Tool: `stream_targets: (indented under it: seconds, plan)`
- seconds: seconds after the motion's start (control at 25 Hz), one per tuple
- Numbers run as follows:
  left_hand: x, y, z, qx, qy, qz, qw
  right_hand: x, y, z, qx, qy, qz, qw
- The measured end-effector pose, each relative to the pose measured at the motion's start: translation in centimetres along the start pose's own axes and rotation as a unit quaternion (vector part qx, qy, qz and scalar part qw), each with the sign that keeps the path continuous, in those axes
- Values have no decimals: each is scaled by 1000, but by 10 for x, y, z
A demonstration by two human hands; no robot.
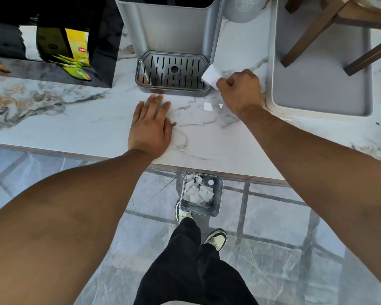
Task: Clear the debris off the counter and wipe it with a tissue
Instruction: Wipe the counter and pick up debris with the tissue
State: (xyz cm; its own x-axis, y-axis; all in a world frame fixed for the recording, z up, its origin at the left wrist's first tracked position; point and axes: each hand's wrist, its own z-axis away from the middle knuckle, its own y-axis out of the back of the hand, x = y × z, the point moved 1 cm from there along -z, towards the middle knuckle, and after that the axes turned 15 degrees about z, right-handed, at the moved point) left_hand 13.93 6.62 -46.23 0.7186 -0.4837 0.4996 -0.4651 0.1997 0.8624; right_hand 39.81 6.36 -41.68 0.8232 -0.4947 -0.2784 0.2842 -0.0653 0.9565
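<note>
We look down on a white marble counter [79, 119] veined in grey and rust. At its back edge we have a silver machine [169, 29] with a slotted drip tray [172, 73], and a black stand [101, 47] to its left. On the right sits a grey tray [321, 84] bearing dark wooden legs [312, 29]. Below us, a grey marble-look tiled floor [273, 227] with dark joint lines gleams in soft, even light.
</note>
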Motion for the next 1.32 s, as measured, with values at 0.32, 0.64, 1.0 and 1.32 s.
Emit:
stream_targets:
  seconds: [0.32, 0.64, 1.0, 1.32]
  plan:
    - [-2, -2, 0, 8, -4, -3, 1000, -3, -21, 77, -8, 150, -64, 987]
    - [-2, -2, 0, -1, 0, -4, 1000, 38, -16, 229, -136, 230, -94, 959]
    - [-6, -4, -1, 1, 1, -9, 1000, 16, 33, 59, 126, 87, -72, 986]
    - [-1, -1, -1, -6, 4, -3, 1000, 32, -3, 6, 39, 55, 44, 997]
